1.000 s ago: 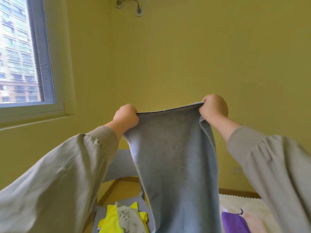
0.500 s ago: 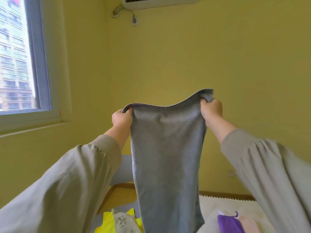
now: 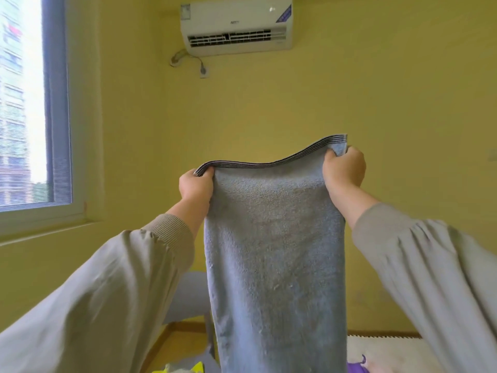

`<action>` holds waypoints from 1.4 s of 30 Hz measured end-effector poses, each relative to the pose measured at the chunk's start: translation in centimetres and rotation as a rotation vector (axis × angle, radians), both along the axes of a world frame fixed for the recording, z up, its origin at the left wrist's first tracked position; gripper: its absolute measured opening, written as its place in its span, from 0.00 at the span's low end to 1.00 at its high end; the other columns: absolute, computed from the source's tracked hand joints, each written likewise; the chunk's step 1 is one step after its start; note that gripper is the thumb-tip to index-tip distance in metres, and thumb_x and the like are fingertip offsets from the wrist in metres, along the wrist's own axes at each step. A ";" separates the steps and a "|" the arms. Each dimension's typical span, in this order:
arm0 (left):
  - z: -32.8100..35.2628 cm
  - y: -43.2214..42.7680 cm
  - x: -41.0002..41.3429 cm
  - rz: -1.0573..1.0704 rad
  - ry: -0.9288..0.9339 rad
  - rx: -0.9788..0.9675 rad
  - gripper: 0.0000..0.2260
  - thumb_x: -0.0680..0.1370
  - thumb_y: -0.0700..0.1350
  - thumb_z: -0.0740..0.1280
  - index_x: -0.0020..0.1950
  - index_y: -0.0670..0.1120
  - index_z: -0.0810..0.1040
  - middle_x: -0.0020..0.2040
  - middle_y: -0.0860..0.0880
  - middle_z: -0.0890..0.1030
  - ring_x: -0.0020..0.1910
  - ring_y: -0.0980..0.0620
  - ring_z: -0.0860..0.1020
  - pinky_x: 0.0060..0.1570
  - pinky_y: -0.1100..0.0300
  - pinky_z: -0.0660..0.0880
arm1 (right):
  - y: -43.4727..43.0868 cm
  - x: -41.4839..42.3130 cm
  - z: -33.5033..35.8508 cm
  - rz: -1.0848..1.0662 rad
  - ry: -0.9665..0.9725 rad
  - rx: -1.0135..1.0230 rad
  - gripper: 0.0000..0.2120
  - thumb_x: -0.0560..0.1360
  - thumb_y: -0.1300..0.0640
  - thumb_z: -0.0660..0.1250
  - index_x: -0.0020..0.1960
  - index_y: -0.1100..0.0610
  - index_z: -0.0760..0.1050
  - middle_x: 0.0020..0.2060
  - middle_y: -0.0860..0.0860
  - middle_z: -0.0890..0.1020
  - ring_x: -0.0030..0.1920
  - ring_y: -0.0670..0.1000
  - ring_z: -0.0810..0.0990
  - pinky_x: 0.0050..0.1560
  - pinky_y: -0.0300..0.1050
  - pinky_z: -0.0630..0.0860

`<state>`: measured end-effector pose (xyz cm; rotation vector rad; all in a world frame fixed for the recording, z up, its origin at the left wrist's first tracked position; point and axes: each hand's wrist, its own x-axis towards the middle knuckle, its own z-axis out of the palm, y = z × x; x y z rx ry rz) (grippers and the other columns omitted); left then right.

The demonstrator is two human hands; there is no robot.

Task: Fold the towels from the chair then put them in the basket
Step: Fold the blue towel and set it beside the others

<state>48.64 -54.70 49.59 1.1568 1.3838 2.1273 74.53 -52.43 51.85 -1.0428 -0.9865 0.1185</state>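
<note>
A grey-blue towel (image 3: 274,251) with a dark striped hem hangs straight down in front of me, held up at chest height. My left hand (image 3: 196,185) grips its top left corner and my right hand (image 3: 343,170) grips the top right corner, a little higher. The towel's lower end runs out of the frame. Behind it, the grey chair back (image 3: 188,294) shows on the left, and a scrap of yellow cloth (image 3: 197,367) lies at the bottom edge. No basket is in view.
A yellow wall faces me, with an air conditioner (image 3: 236,24) high up and a window (image 3: 29,103) at the left. A white padded surface (image 3: 387,351) with a purple item (image 3: 356,367) lies at the lower right.
My view has tilted upward, bringing the air conditioner into sight. Both hands shifted their grip from bunched cloth to the corners, so the striped hem now stands spread between them.
</note>
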 end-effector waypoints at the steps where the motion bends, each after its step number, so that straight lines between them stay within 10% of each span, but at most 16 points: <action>1: 0.1 0.1 0.4 -0.011 -0.007 -0.005 0.11 0.77 0.49 0.68 0.35 0.49 0.75 0.34 0.51 0.76 0.32 0.53 0.72 0.31 0.61 0.70 | 0.0 0.5 0.0 -0.009 -0.013 -0.010 0.10 0.76 0.57 0.61 0.36 0.56 0.66 0.31 0.49 0.71 0.28 0.48 0.67 0.26 0.40 0.60; 11: -5.4 6.7 2.4 -0.092 0.056 -0.110 0.02 0.77 0.45 0.68 0.45 0.48 0.78 0.40 0.53 0.79 0.44 0.50 0.79 0.49 0.57 0.77 | 7.8 4.2 -6.1 -0.054 -0.112 -0.259 0.14 0.75 0.60 0.61 0.32 0.56 0.62 0.29 0.50 0.68 0.30 0.53 0.67 0.29 0.41 0.61; 21: -17.9 20.7 0.7 -0.079 0.154 -0.430 0.04 0.79 0.45 0.65 0.49 0.46 0.78 0.43 0.49 0.79 0.45 0.48 0.76 0.48 0.59 0.73 | 23.9 3.5 -18.7 0.021 -0.211 -0.542 0.12 0.78 0.57 0.64 0.39 0.62 0.71 0.34 0.55 0.74 0.39 0.56 0.72 0.34 0.43 0.66; 26: -24.4 26.6 -1.5 -0.064 0.528 -0.695 0.09 0.79 0.47 0.63 0.43 0.44 0.76 0.34 0.49 0.74 0.39 0.47 0.72 0.33 0.60 0.66 | 30.1 2.7 -25.7 0.054 -0.257 -0.721 0.14 0.77 0.55 0.66 0.54 0.67 0.76 0.51 0.61 0.79 0.53 0.60 0.78 0.47 0.44 0.68; 35: -36.4 29.6 -4.1 0.005 0.963 -1.151 0.05 0.78 0.43 0.63 0.45 0.42 0.74 0.36 0.47 0.73 0.40 0.43 0.75 0.37 0.55 0.71 | 34.1 1.1 -37.8 0.079 -0.540 -1.088 0.21 0.75 0.52 0.68 0.29 0.58 0.64 0.27 0.52 0.68 0.37 0.56 0.70 0.33 0.43 0.61; 39: -40.2 29.9 -4.6 -0.116 0.727 -1.184 0.09 0.78 0.39 0.61 0.47 0.36 0.78 0.35 0.43 0.79 0.34 0.44 0.79 0.34 0.56 0.78 | 34.1 0.9 -40.8 0.095 -0.525 -1.200 0.20 0.77 0.52 0.66 0.32 0.58 0.64 0.29 0.54 0.70 0.37 0.57 0.71 0.33 0.44 0.64; 42: -42.7 29.6 -4.4 -0.275 0.304 -1.148 0.11 0.80 0.40 0.60 0.53 0.33 0.77 0.32 0.43 0.79 0.28 0.47 0.79 0.29 0.60 0.78 | 33.3 0.3 -42.5 0.239 -0.221 -1.309 0.10 0.82 0.55 0.57 0.54 0.61 0.70 0.34 0.59 0.77 0.30 0.56 0.73 0.32 0.44 0.68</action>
